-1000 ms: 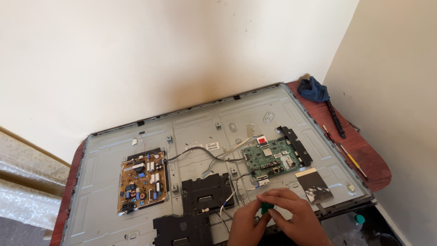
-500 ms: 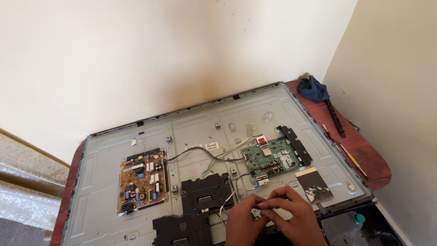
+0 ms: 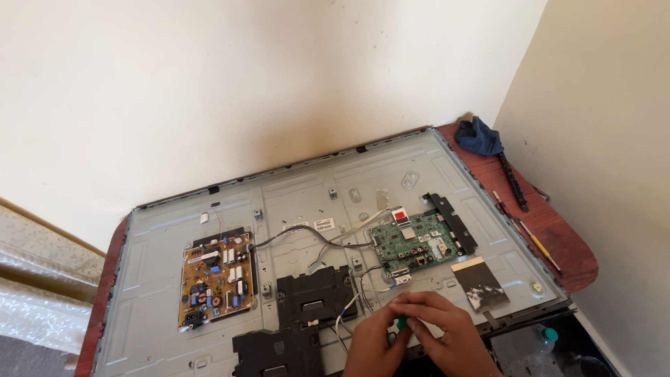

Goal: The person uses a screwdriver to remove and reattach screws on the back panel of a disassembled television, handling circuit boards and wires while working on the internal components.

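A small green object (image 3: pixel 402 322), too small to be identified, is being pinched between the fingertips of both hands at the near edge of the opened flat panel (image 3: pixel 293 202); the left hand (image 3: pixel 373 342) is being held curled, its fingers closed narrowly on the object from the left; the right hand (image 3: pixel 443 328) is being held over it from the right, its fingers bent and closed on the same piece. The hands are being kept just in front of the green circuit board (image 3: pixel 415 241), apart from it; a black plastic cover (image 3: pixel 314 297) is lying just to the left of them; the yellowish power board (image 3: pixel 215 279) is lying well apart on the left; a blue cloth (image 3: pixel 478 136) and a yellow-handled tool (image 3: pixel 537 244) are lying on the red-brown table (image 3: pixel 558 230) on the right.
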